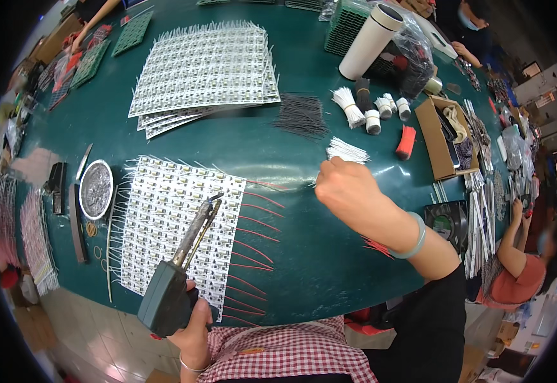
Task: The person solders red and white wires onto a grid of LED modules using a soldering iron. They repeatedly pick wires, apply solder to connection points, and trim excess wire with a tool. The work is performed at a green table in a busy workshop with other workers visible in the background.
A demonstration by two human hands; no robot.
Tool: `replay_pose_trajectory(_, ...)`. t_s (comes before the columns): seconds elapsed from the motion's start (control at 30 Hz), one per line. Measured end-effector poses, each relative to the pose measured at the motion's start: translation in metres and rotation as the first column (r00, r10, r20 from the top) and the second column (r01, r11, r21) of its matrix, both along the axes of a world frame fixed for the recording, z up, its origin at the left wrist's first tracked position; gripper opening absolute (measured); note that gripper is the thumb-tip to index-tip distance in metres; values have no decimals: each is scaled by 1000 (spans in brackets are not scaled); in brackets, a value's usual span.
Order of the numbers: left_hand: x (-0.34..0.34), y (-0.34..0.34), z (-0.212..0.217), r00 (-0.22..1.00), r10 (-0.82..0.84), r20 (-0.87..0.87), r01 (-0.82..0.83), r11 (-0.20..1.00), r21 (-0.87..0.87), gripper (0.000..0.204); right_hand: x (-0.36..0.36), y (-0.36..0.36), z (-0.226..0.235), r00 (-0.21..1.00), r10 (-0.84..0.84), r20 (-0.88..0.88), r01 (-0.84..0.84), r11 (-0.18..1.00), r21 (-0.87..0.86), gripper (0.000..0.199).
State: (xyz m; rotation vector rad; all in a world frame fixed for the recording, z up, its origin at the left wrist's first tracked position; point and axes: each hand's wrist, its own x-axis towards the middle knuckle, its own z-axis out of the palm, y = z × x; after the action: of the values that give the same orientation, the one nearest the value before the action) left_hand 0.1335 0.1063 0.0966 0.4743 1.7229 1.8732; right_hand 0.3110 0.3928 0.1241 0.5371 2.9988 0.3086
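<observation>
My left hand (193,329) is closed round the handle of a dark green soldering gun (166,288). The gun's tip lies over a white panel of small circuit boards (157,220), near its upper right part. Thin red wires (253,244) stick out from the panel's right edge, and pale wires fringe its left and top edges. Over on the right, my right hand (347,186) is closed just below a loose pile of white wires (347,150). Its fingertips are turned away, so anything pinched in them is hidden.
Stacked board panels (205,67) lie at the back, beside black wires (301,115). A bowl (96,189) stands left. Right are wire bundles (372,121), a red bundle (405,142), a white tumbler (371,41) and an open cardboard box (435,137). Other people work around the table.
</observation>
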Motion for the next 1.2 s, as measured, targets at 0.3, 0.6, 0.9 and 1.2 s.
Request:
replay_pose_trajectory(0.3, 2, -1, 13, 999, -10, 42, 9, 999, 31, 46, -40, -8, -20, 966, 103, 238, -121, 991, 61, 11)
replay_pose_trajectory(0.6, -3, 5, 20, 982, -28, 189, 35, 999, -36, 45, -40, -7, -31, 957, 107, 268, -134, 987, 83, 11)
replay_pose_trajectory(0.9, -4, 4, -1, 995, -67, 78, 74, 993, -87, 56, -43, 0, -22, 970, 95, 223, -114, 991, 75, 3)
replay_pose_trajectory(1.2, -3, 19, 11, 990, -18, 138, 35, 992, -122, 57, -49, 6, -27, 955, 128, 268, -164, 979, 118, 5)
